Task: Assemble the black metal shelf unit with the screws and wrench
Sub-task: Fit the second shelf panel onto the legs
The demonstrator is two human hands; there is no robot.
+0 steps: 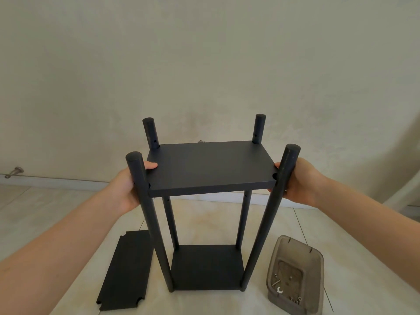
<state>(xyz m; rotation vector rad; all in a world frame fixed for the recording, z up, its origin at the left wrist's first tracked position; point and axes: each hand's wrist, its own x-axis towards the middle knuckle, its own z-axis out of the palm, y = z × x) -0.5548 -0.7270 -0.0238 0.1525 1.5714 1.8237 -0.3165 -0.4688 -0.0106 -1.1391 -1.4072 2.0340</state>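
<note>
Centre frame: my left hand (128, 186) and right hand (300, 181) grip the upper shelf panel (209, 167) between four posts (262, 235); I should hold it level, aligning notches with post holes (screws (278, 281) in tray (293, 241), lower right).

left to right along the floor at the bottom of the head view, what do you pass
loose black panel lying flat → shelf unit standing on its posts → grey tray with screws in it
</note>
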